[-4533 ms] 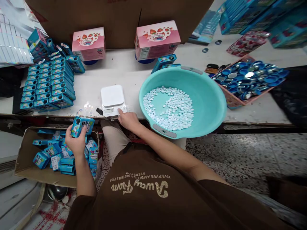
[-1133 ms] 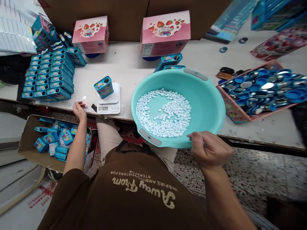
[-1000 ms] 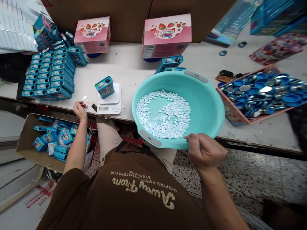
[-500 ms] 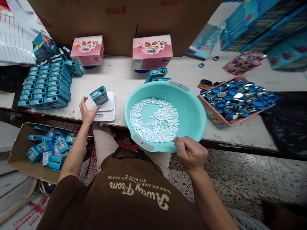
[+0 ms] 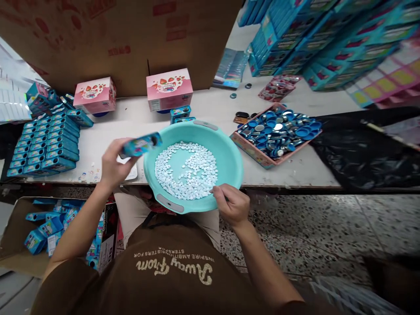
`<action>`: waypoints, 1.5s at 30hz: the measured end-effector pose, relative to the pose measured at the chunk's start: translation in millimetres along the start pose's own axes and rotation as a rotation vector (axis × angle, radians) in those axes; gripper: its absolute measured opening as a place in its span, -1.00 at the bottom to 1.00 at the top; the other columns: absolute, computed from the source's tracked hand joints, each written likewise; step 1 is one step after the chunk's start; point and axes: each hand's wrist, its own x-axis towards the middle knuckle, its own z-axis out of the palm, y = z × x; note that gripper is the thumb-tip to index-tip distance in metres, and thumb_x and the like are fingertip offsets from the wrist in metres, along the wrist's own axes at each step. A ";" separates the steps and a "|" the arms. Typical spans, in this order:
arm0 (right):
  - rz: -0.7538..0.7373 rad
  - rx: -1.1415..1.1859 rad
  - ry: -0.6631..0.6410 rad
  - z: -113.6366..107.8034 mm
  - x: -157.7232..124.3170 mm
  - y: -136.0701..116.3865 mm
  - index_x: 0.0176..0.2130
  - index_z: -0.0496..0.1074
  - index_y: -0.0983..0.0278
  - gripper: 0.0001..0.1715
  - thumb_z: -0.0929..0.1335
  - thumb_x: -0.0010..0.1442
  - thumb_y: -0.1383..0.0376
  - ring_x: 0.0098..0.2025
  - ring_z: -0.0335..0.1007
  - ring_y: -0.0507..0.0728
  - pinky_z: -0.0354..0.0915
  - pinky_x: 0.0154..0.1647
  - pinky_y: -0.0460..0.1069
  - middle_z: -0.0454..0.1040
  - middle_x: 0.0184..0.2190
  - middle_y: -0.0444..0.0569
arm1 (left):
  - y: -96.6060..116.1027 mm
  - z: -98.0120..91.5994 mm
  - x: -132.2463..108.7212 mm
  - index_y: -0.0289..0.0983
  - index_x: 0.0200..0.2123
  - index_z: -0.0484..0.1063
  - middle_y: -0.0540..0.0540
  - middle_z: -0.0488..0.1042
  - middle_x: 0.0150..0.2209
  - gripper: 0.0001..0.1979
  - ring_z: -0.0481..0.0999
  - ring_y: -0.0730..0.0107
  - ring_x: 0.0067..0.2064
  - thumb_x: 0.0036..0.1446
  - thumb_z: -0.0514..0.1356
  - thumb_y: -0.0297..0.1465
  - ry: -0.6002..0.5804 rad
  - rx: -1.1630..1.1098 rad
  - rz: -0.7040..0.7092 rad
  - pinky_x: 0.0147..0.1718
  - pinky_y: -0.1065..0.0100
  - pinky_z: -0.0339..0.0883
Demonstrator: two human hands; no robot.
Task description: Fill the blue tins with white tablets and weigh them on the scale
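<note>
My left hand [image 5: 115, 162] grips a small blue printed container [image 5: 143, 145] with a dark round hole in its end. It is tilted, slightly blurred, and held between the white digital scale [image 5: 131, 171] and the turquoise basin [image 5: 230, 157]. Most of the scale is hidden behind that hand. White tablets [image 5: 183, 187] lie spread in the basin, mostly on its left side and bottom. Closed in a pinch, my right hand [image 5: 232, 203] is at the basin's near right rim; whatever its fingers hold is too small or hidden to make out.
Rows of blue containers [image 5: 49, 146] stand at left; more fill a cardboard carton [image 5: 13, 223] below. Two pink strawberry boxes [image 5: 169, 89] sit behind the basin. A pink box [image 5: 254, 153] of blue and silver caps [image 5: 278, 127] lies right, beside black plastic [image 5: 357, 148].
My left hand has lifted the blue container off the scale and brought it towards the basin's left rim. My right hand stays closed at the near rim. The view has turned rightward.
</note>
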 end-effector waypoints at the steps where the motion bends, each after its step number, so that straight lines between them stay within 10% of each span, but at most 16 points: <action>1: -0.002 0.007 0.003 0.6 0.6 0.9 -0.54 0.41 0.25 -0.53 0.21 0.37 0.24 -0.51 0.39 0.04 0.26 -0.40 -0.07 0.47 -0.60 -0.06 | 9.6 4.5 4.3 -0.19 -0.08 0.48 -0.08 0.53 -0.10 -0.66 0.49 0.17 -0.02 0.03 0.33 -0.30 -0.099 0.022 0.055 0.04 0.16 0.38; 14: -0.009 0.127 0.118 11.9 0.4 5.7 -0.54 0.38 0.22 -0.56 0.25 0.36 0.25 -0.52 0.31 0.04 0.19 -0.41 -0.04 0.37 -0.62 -0.08 | 26.2 28.0 22.4 -0.16 0.01 0.46 -0.10 0.54 -0.04 -0.64 0.50 0.19 0.02 0.11 0.22 -0.49 -0.259 0.179 0.332 0.05 0.13 0.40; 30: 0.007 0.082 0.094 13.9 -1.6 -0.2 -0.54 0.40 0.22 -0.53 0.22 0.37 0.20 -0.51 0.30 0.05 0.20 -0.41 -0.03 0.36 -0.62 -0.08 | 16.8 33.4 18.2 -0.15 0.00 0.47 -0.09 0.54 -0.03 -0.65 0.50 0.19 0.01 0.12 0.23 -0.46 -0.207 0.144 0.303 0.07 0.13 0.38; 38: 0.000 0.074 0.102 16.1 -1.9 -1.7 -0.54 0.39 0.22 -0.54 0.24 0.37 0.23 -0.52 0.29 0.04 0.16 -0.42 -0.04 0.36 -0.62 -0.08 | 6.1 43.3 11.6 -0.18 -0.07 0.50 -0.09 0.56 -0.06 -0.70 0.52 0.19 -0.01 0.09 0.30 -0.36 -0.159 -0.005 0.147 0.04 0.16 0.39; 45: -0.011 0.056 0.100 17.8 -4.5 -3.8 -0.56 0.38 0.22 -0.53 0.23 0.37 0.22 -0.53 0.28 0.04 0.16 -0.43 -0.03 0.35 -0.64 -0.09 | -35.7 33.6 -2.0 -0.21 -0.14 0.44 -0.08 0.57 -0.16 -0.49 0.56 0.22 -0.08 -0.12 0.45 -0.12 0.058 -0.579 -0.274 -0.03 0.18 0.46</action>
